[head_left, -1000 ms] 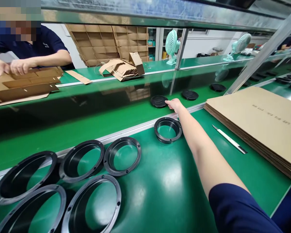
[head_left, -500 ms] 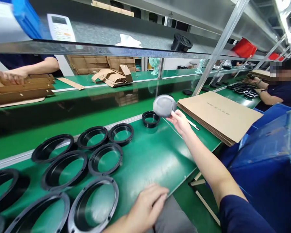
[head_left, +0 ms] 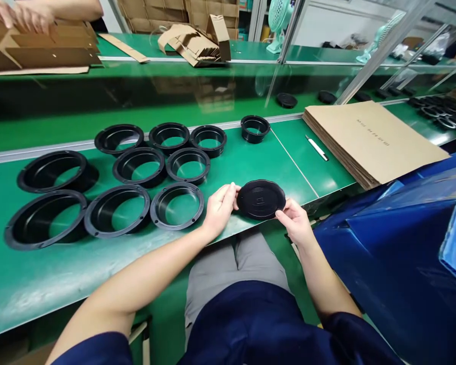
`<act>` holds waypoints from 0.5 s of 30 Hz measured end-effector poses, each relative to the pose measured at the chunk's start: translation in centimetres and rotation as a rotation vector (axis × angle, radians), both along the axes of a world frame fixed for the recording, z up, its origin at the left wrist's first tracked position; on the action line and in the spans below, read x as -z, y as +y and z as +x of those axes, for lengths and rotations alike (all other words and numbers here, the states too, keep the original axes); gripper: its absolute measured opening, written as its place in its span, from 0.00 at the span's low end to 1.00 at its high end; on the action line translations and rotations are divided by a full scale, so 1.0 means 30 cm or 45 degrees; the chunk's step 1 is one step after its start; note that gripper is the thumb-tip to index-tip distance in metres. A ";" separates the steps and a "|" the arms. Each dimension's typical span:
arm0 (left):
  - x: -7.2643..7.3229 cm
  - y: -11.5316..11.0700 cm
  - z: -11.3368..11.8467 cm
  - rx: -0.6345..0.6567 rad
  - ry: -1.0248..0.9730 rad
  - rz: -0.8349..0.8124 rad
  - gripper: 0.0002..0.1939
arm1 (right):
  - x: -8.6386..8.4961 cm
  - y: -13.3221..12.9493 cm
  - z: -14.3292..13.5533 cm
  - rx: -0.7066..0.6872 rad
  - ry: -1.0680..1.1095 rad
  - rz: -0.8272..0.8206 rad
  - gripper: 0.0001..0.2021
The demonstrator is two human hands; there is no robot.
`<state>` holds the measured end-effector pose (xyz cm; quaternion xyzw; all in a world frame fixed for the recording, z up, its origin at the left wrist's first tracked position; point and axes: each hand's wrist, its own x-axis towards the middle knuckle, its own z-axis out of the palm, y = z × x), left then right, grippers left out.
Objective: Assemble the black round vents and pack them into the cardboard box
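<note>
A round black disc [head_left: 261,199] with a wavy rim is held near the front edge of the green table [head_left: 247,165]. My left hand [head_left: 221,207] grips its left rim, with the fingers pressed together. At the right rim my right hand [head_left: 294,219] pinches it between thumb and fingers. To the left stand several black flanged rings [head_left: 177,206] in loose rows. One smaller black ring [head_left: 255,129] sits apart, behind the disc near the metal rail.
A stack of brown cardboard [head_left: 376,137] and a white pen [head_left: 316,148] lie at the right. Blue bins [head_left: 383,248] stand beside the table. Across the belt, another person's hands [head_left: 32,15] touch folded cardboard [head_left: 53,50].
My right hand has brought the disc from near the lone ring back toward my body, and its dark face now shows. My left hand has taken its left rim. The view has tilted down.
</note>
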<state>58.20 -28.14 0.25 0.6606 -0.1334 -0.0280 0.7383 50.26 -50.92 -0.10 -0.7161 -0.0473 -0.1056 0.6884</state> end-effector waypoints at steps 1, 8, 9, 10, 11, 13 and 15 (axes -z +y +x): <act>-0.007 0.003 -0.003 0.000 -0.039 0.020 0.27 | -0.008 -0.001 -0.011 0.006 -0.015 -0.039 0.10; -0.021 0.008 -0.009 0.073 -0.175 0.137 0.17 | -0.042 -0.004 -0.056 0.067 -0.012 -0.109 0.11; -0.020 0.011 -0.006 0.125 -0.197 0.158 0.16 | -0.042 -0.007 -0.057 0.086 -0.005 -0.088 0.12; -0.018 0.016 -0.001 0.210 -0.228 0.185 0.16 | -0.042 -0.011 -0.056 0.117 0.007 -0.046 0.13; -0.016 0.021 0.003 0.321 -0.260 0.212 0.20 | -0.044 -0.016 -0.053 0.156 0.021 0.017 0.14; -0.008 0.032 0.014 0.552 -0.291 0.248 0.34 | -0.053 -0.025 -0.043 0.241 0.039 0.175 0.16; 0.002 0.040 0.025 0.659 -0.282 0.267 0.38 | -0.067 -0.031 -0.029 0.299 0.029 0.304 0.17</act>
